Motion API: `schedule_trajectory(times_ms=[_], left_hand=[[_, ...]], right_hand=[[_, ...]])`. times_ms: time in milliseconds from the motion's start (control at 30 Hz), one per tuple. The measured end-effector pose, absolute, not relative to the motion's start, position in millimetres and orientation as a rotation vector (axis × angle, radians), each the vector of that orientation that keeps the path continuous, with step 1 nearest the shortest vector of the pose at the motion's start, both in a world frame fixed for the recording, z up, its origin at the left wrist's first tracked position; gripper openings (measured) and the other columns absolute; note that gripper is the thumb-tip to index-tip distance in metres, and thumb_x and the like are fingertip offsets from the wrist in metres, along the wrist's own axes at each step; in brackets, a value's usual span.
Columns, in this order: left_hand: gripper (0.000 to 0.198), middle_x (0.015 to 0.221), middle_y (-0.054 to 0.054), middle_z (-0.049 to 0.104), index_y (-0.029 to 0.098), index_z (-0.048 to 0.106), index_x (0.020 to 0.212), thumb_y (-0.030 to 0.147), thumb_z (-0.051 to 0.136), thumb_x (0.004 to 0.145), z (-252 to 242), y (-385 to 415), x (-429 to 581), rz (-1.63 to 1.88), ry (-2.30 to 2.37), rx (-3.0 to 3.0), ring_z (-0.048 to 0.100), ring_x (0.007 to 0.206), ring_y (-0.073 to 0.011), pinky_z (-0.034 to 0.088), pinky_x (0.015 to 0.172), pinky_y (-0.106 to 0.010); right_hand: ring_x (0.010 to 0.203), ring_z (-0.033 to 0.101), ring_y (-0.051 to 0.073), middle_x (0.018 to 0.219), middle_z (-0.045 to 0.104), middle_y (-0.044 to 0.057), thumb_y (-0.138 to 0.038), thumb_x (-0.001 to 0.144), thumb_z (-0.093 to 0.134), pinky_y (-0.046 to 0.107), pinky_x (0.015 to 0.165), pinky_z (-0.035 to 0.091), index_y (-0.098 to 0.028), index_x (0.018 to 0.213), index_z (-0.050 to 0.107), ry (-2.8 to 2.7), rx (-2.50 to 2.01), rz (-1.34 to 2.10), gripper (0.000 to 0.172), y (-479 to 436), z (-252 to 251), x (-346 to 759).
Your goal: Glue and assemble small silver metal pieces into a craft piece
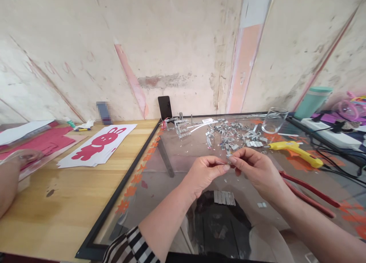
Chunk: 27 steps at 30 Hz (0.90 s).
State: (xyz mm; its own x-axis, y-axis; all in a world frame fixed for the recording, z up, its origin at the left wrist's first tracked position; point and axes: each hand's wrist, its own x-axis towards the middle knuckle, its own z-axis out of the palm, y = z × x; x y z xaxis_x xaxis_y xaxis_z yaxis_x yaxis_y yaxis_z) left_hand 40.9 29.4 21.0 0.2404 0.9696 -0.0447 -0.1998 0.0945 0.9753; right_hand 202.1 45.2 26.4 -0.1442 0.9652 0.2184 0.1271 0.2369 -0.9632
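Above the glass tabletop [177, 194], my left hand [201, 173] and my right hand [257, 171] meet with thumbs and forefingers pinched. Between the fingertips is a small silvery metal piece [229, 158], mostly covered by them. From the left fingers a thin, wire-like sliver shows; its kind is unclear. Beyond my hands spreads a pile of small silvery metal pieces [241, 131]. Nearer to me, a row of several flat silvery strips [224, 198] lies on the glass. Pliers with red handles [310, 194] lie beside my right wrist.
At the right are a yellow glue gun [297, 151], a clear drinking glass [273, 121], a green cup [313, 102] and a white power strip [331, 131] with black cables. A phone [165, 107] leans on the wall. Leftward, another person's hand [27, 158] rests near red paper and a rabbit picture [100, 145].
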Motion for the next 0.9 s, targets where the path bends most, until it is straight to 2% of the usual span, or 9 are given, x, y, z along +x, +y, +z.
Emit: schedule_trajectory(times_ms=[200,433,667,800,900], left_hand=[[0.021,0.070,-0.004,0.068,0.013,0.073,0.074,0.031,0.078,0.064,23,25,50,1.226,0.966,1.012,0.056,0.068,-0.0122,0.041,0.068,-0.026],[0.026,0.070,-0.005,0.069,0.013,0.073,0.074,0.031,0.081,0.059,17,24,57,1.323,0.888,0.888,0.058,0.069,-0.0138,0.043,0.072,-0.028],[0.025,0.059,0.000,0.061,0.013,0.068,0.064,0.031,0.083,0.055,16,30,46,1.263,0.886,0.809,0.048,0.056,-0.0076,0.036,0.059,-0.023],[0.027,0.058,0.001,0.058,0.013,0.066,0.064,0.031,0.084,0.054,19,31,42,1.226,0.888,0.784,0.046,0.053,-0.0064,0.033,0.056,-0.021],[0.028,0.055,0.002,0.056,0.013,0.064,0.061,0.031,0.084,0.052,22,31,41,1.218,0.876,0.781,0.044,0.050,-0.0056,0.031,0.053,-0.020]], right_hand=[[0.051,0.050,0.010,0.058,0.057,-0.003,-0.044,0.071,0.071,0.023,0.051,0.044,-0.018,0.070,0.059,-1.359,-1.052,1.033,0.028,41,19,195],[0.054,0.055,0.011,0.063,0.062,-0.001,-0.042,0.070,0.073,0.025,0.055,0.049,-0.018,0.071,0.060,-1.290,-1.014,1.062,0.027,38,18,189],[0.064,0.062,0.017,0.070,0.068,0.004,-0.048,0.074,0.068,0.029,0.060,0.054,-0.018,0.075,0.068,-1.375,-1.005,1.130,0.030,39,24,194],[0.063,0.062,0.017,0.073,0.070,0.005,-0.045,0.077,0.066,0.030,0.060,0.054,-0.018,0.081,0.068,-1.524,-1.041,0.979,0.027,41,22,200],[0.068,0.063,0.018,0.079,0.069,0.005,-0.037,0.082,0.062,0.032,0.065,0.053,-0.020,0.088,0.066,-1.672,-1.027,0.674,0.018,43,19,205]])
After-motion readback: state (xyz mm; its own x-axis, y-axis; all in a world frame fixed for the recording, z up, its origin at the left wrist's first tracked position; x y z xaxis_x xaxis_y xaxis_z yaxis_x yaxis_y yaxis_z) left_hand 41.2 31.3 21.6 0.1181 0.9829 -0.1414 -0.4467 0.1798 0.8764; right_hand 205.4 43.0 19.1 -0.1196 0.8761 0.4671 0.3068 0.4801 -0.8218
